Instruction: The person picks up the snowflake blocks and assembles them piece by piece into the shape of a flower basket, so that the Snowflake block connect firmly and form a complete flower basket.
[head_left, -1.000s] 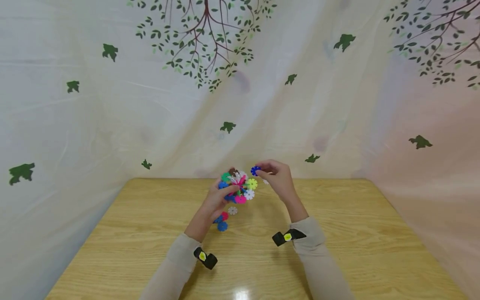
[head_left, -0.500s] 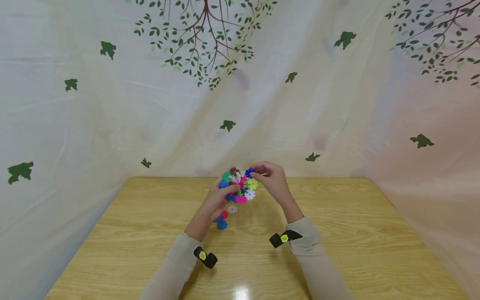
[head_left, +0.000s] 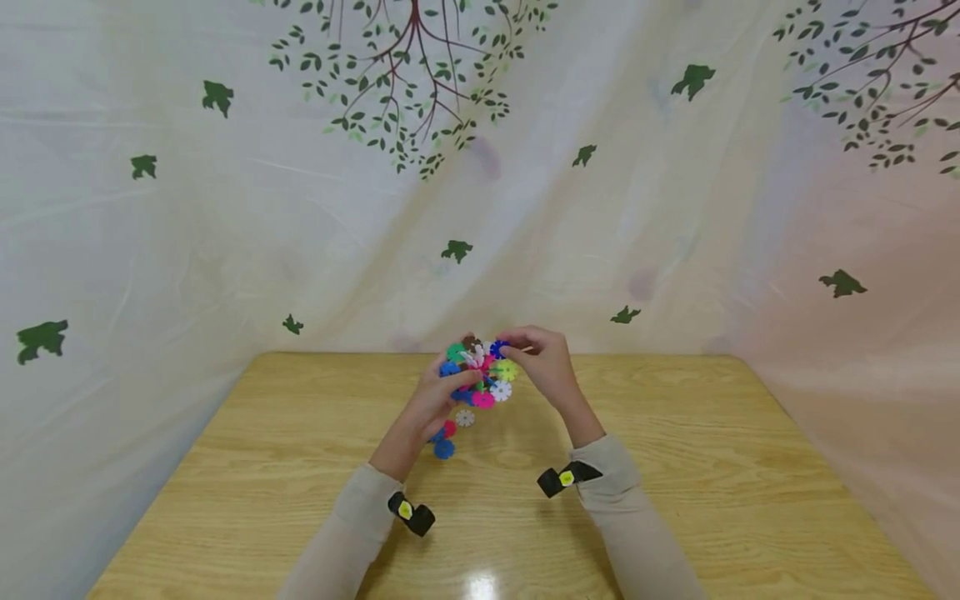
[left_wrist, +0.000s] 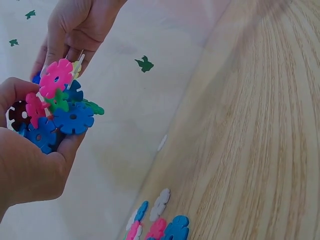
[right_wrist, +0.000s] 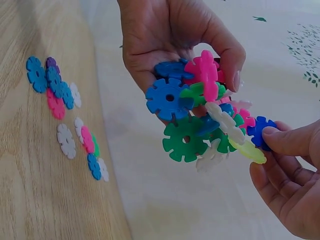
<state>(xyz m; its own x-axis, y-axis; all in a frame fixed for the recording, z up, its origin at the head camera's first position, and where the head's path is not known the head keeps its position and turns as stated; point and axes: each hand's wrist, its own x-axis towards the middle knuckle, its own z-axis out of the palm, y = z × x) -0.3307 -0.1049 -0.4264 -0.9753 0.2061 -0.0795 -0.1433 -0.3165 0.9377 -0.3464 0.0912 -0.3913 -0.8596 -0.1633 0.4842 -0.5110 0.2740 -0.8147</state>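
Observation:
My left hand (head_left: 433, 398) grips a ball-like cluster of interlocking plastic snowflake discs (right_wrist: 186, 139), coloured blue, green, pink, white, yellow and brown, above the table. Between thumb and fingers, my right hand (head_left: 550, 364) pinches a dark blue notched disc (right_wrist: 261, 132) at the cluster's right side. In the right wrist view that disc meets the cluster's edge near a pink disc and a yellow disc (right_wrist: 248, 151). Whether its slot is engaged cannot be told. In the left wrist view the right hand (left_wrist: 82, 30) is mostly behind the cluster, and the dark blue disc is nearly hidden.
Loose discs lie on the wooden table (head_left: 300, 467) beneath the left hand, among them a blue disc (head_left: 444, 449) and a white disc (head_left: 465, 418). The right wrist view shows several more, including a pink disc (right_wrist: 55, 104). A printed cloth (head_left: 360, 233) hangs behind the table.
My right hand has moved left, bringing the dark blue disc from apart to the cluster's upper right edge. Over the last half second both hands have barely moved.

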